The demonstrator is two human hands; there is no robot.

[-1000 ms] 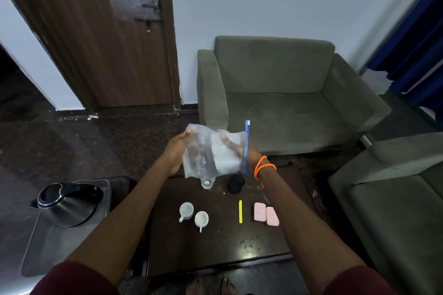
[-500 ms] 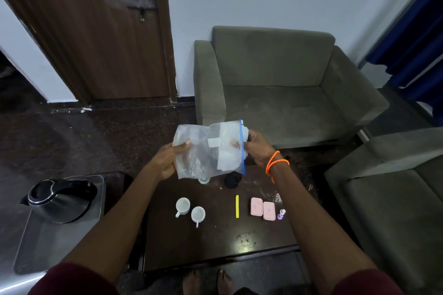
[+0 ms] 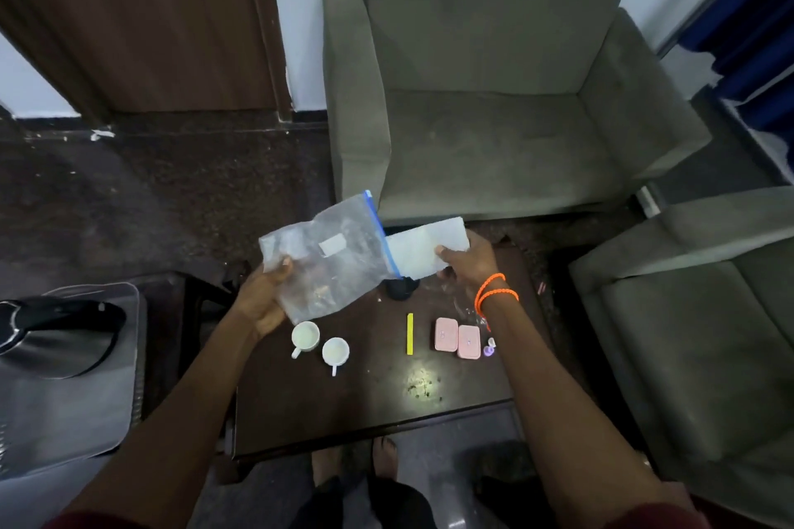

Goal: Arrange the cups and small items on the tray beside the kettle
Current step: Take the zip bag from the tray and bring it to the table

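Two white cups (image 3: pixel 320 344) sit side by side on the dark worktop (image 3: pixel 343 408), near its left part, untouched; to their right lie a yellow stick (image 3: pixel 410 334), two pink cases (image 3: pixel 457 338) touching each other, and a small purple-and-white item (image 3: pixel 489 348) just beside them. None of these is on the tray (image 3: pixel 64 412) yet; it lies to the left of the worktop with the kettle (image 3: pixel 56 335) resting on its far end and bare surface toward the viewer. Change over the last second: the white sheet (image 3: pixel 425 251), a second ago inside the clear zip bag (image 3: pixel 326 262), is now mostly out past the blue zip edge, drawn rightward. Right hand (image 3: pixel 466 260), orange bands at the wrist, pinches the sheet at its lower edge; left hand (image 3: pixel 266 296) grips the bag's lower left corner, fingers curled round the plastic. Bag held above the worktop's far edge, over a dark round object (image 3: pixel 401 288) partly hidden beneath it. Some brownish bits still show inside the bag; what they are cannot be told. Judgement: unpacking stage, not arranging; both hands are occupied, so bag and sheet need setting down before cups can go to the tray. Grey armchair (image 3: pixel 494 99) beyond, a second grey seat (image 3: pixel 696 335) at right, bare feet (image 3: pixel 356 464) below the worktop edge.
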